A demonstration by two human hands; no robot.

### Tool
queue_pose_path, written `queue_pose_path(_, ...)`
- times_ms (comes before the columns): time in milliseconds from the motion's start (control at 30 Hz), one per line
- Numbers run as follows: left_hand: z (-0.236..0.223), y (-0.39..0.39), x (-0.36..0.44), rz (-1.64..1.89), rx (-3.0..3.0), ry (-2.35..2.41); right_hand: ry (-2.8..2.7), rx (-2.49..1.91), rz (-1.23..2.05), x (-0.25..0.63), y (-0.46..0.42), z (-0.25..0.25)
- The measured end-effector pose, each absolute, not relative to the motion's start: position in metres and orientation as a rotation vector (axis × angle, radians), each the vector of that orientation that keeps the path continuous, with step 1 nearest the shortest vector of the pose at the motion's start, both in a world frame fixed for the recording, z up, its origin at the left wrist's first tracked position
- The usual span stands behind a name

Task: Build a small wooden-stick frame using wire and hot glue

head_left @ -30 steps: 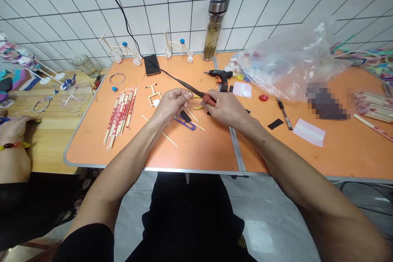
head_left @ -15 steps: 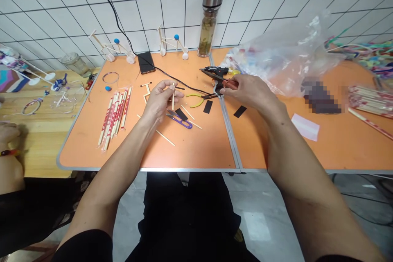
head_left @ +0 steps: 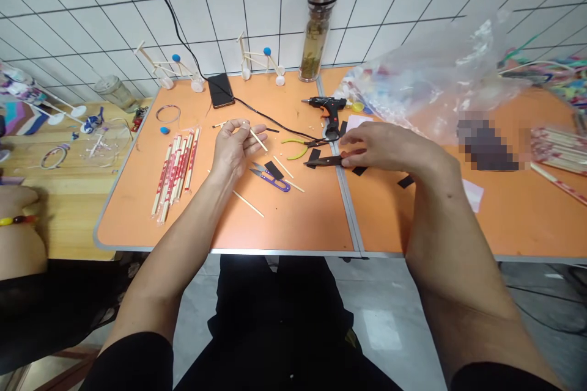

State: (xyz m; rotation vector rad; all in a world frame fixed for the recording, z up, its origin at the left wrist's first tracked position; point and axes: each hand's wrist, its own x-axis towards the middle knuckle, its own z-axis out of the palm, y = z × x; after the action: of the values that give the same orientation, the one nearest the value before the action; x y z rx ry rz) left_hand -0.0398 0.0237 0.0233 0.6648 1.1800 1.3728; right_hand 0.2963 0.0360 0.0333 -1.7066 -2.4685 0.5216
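My left hand [head_left: 233, 148] pinches a short thin wooden stick [head_left: 258, 139] between thumb and fingers, above the orange table. In my right hand [head_left: 373, 145] is the handle end of a pair of pliers [head_left: 324, 161]; their dark jaws point left, low over the table near a black strip. Below my left hand lie purple-handled thread snips [head_left: 275, 181], another black strip [head_left: 274, 170] and several loose sticks [head_left: 248, 203]. Yellow-handled pliers [head_left: 293, 148] lie between my hands. Beyond my right hand rests a black glue gun [head_left: 328, 111].
Wrapped chopsticks [head_left: 177, 171] lie at left. Two small stick-built bicycles [head_left: 260, 62], a phone [head_left: 221, 90] and a tea bottle [head_left: 315, 30] stand or lie by the wall. A clear plastic bag [head_left: 426, 91] spreads at right. Another person's arm [head_left: 21, 229] rests at far left.
My right hand has brought the pliers down and nearer to me, away from the glue gun. The stick in my left hand has turned from upright to slanting.
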Motion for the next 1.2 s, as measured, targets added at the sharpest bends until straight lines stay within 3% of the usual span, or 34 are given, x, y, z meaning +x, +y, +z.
queue_pose_path(67, 0.022, 0.024, -0.041, 1.378, 0.656, 1.165, -2.396, -1.685, 0.383, 0.26, 0.02, 0.039)
queue_pose_path(133, 0.021, 0.024, -0.041, 1.375, 0.649, 1.157, -2.471, -1.635, 0.496, 0.221, 0.004, 0.041)
queue_pose_path(267, 0.022, 0.024, -0.042, 1.383, 0.634, 1.158, -2.661, -1.62, 0.364, 0.171, -0.012, 0.032)
queue_pose_path(600, 0.032, 0.019, -0.041, 1.363, 0.631, 1.177, -2.631, -1.732, 0.192, 0.168, -0.009, 0.022)
queue_pose_path(900, 0.018, 0.016, -0.03, 1.302, 0.673, 1.105, -2.022, -1.421, 0.8, 0.188, 0.003, 0.026)
queue_pose_path(1200, 0.01, 0.006, -0.019, 1.312, 0.78, 0.98, -1.906, -1.3, 0.887, 0.171, 0.003, 0.017)
